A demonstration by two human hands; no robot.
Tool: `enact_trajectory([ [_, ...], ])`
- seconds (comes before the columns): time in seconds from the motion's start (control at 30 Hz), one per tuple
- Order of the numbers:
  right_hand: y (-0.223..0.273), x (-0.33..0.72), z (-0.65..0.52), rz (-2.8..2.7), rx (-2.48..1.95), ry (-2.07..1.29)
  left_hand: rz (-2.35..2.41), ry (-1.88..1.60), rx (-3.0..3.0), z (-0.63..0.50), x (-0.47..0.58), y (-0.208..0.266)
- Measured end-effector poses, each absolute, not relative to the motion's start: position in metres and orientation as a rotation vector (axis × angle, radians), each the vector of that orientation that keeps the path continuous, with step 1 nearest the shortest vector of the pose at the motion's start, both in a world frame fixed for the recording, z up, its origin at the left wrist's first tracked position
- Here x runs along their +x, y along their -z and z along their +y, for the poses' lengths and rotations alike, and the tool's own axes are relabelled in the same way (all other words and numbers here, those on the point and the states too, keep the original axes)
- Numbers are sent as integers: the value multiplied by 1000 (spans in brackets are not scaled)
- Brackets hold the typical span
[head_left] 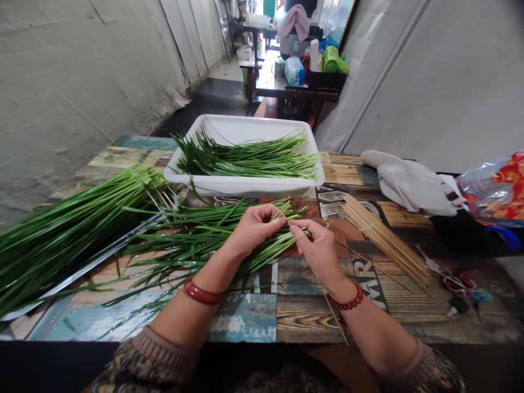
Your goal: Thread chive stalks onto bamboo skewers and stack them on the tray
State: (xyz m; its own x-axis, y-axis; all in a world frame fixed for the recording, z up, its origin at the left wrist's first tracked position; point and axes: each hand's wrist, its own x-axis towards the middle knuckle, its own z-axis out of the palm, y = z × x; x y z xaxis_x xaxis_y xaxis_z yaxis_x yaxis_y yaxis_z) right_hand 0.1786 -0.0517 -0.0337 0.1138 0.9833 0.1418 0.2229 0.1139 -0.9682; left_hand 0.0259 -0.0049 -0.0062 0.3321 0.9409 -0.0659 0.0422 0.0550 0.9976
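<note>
Patterned sleeves (141, 357) with ribbed cuffs are framing the lower edge of the view, and two bare forearms are reaching from them over a patchwork tabletop (311, 322). Around the left wrist a reddish-brown bangle (200, 293) is sitting; around the right, a red beaded bracelet (347, 300). Close in front, the left hand (257, 225) is pinching the pale ends of a few green stalks (196, 224) between thumb and fingers, while the right hand (321, 248) is meeting it at the fingertips — its thumb and forefinger are standing nearly together, but whether they are gripping a stalk I cannot tell. Those stalks are lying loosely across the middle of the tabletop, leaf tips spreading to the left, partly beneath the left forearm. By the right wrist a thin stick (339, 323) is slanting toward the near edge, its upper end being hidden. Farther right, a bundle of wooden skewers (385, 245) is lying at an angle, with one loose skewer (374, 264) beside it and red-handled scissors (454, 281) just beyond. Behind the hands a white tub (241, 186) is holding more green stalks, some leaves drooping over its rim. At the left, a larger green bunch (90, 218) is resting with its pale ends toward the tub. Past the skewers, a pale cloth item (409, 183) is lying near a red-and-orange plastic package (505, 180).
</note>
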Motion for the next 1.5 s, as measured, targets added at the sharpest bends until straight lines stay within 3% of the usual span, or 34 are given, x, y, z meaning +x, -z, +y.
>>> enact_trajectory([
  [0.93,34,180,-51,-1278,-1320,-978,1077,-938,1778,-5,26,6],
  [1.5,39,181,-51,-1259,-1180,-1034,1072,-961,1730,-4,28,9],
])
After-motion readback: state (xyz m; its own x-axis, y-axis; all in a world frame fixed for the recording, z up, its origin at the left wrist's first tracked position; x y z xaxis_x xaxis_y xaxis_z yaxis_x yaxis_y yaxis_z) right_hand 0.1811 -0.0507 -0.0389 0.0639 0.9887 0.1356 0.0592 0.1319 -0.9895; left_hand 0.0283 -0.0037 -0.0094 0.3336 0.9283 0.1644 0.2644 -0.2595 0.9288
